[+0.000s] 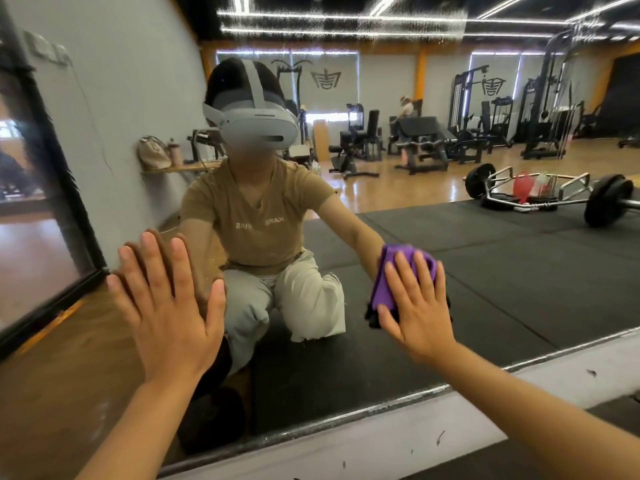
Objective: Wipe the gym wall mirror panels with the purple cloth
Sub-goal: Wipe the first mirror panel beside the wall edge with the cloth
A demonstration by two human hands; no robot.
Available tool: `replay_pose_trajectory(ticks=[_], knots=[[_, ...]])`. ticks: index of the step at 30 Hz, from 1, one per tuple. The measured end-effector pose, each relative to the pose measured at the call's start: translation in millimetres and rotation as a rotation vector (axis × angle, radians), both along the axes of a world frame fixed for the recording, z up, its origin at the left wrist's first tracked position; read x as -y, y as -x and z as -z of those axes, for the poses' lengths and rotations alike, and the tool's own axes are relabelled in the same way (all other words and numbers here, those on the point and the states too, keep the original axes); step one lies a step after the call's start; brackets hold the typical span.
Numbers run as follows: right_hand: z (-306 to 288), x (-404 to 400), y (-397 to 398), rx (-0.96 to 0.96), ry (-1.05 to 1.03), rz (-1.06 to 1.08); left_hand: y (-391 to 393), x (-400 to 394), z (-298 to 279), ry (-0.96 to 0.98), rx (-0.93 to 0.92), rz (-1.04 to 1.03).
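The wall mirror panel (485,278) fills the view and reflects a crouching person and the gym behind. My right hand (415,306) lies flat with straight fingers on the purple cloth (384,282), pressing it against the lower part of the glass. The cloth is bunched, and its top and left side show past my fingers. My left hand (169,306) is spread flat on the glass at the lower left, fingers straight, holding nothing.
The mirror's metal bottom edge (346,415) runs diagonally above a white wall strip (381,441). A black-framed neighbouring panel (59,209) stands at the left. Reflected in the glass are a loaded barbell, weight machines and black floor mats.
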State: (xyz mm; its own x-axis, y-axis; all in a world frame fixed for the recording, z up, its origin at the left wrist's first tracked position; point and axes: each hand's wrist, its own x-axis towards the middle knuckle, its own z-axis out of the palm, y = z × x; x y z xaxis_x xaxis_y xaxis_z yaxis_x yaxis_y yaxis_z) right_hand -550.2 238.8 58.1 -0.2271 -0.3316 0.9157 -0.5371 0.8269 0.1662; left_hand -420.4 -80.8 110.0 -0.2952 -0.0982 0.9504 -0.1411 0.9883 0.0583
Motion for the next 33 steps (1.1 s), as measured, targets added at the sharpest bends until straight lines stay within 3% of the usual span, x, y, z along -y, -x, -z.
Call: replay_pose_trajectory(ticks=[4, 7, 12, 18, 23, 29, 33], knots=[[-74.7, 10.5, 5.7, -0.042, 0.085, -0.016, 0.9, -1.0, 0.3, -0.001, -0.013, 0.001], [-76.6, 15.9, 6.6, -0.079, 0.127, -0.021, 0.6, -0.3, 1.2, 0.005, -0.018, 0.001], [-11.7, 21.8, 0.9, -0.097, 0.122, -0.021, -0.3, 0.9, 2.0, 0.008, -0.023, 0.016], [115.0, 11.2, -21.7, 0.029, -0.221, 0.046, 2.0, 1.8, 3.3, 0.023, -0.041, -0.002], [162.3, 3.6, -26.5, 0.034, -0.429, 0.115, 3.7, 4.2, 3.6, 0.033, -0.049, -0.028], [133.3, -10.9, -23.4, 0.014, -0.570, 0.052, 3.3, 3.0, 1.7, 0.047, -0.042, -0.032], [49.5, 13.7, -25.2, -0.027, -0.352, -0.081, 2.7, 3.7, 2.8, 0.048, -0.046, -0.029]])
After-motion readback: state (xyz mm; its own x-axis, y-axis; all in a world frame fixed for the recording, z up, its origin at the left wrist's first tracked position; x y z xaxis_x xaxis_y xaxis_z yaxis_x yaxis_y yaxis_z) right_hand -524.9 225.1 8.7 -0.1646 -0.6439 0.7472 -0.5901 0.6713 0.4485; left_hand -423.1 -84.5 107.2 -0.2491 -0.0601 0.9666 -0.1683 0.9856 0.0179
